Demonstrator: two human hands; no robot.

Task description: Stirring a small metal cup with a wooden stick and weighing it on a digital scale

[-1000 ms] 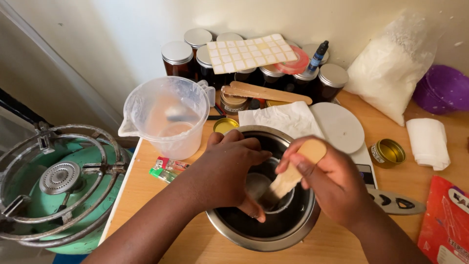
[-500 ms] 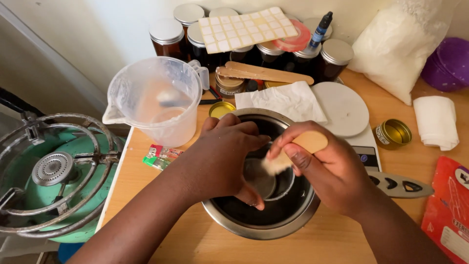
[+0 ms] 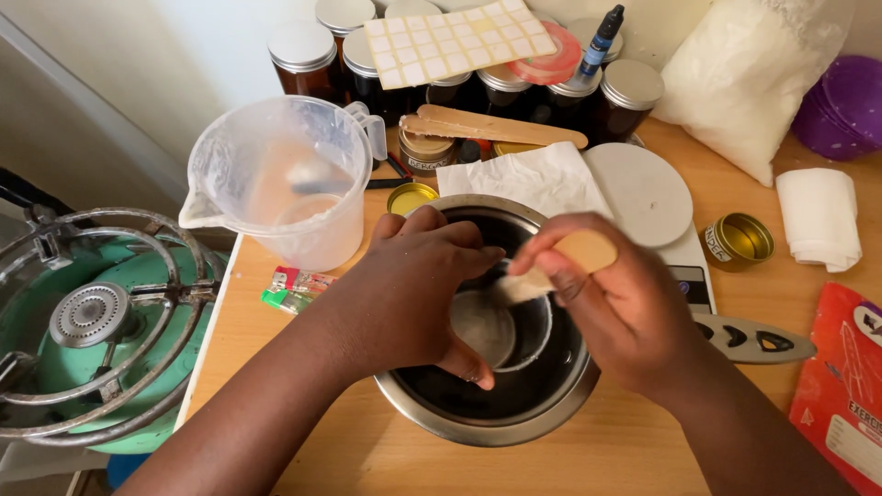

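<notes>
Sitting centre-frame on the crowded wooden table [image 3: 303,450], steel bowl [image 3: 487,418] holds a small tin [image 3: 501,326] gripped by left hand [image 3: 413,289], right hand [image 3: 611,308] clamping wooden stick [image 3: 556,266], stick tip lower than before.

A single head-worn camera is looking steeply down from close above the steel bowl [image 3: 487,404] on the wooden table [image 3: 588,459]. It is facing toward the wall behind the bowl, taking in the gas burner [image 3: 87,317] to the bowl's left.
</notes>
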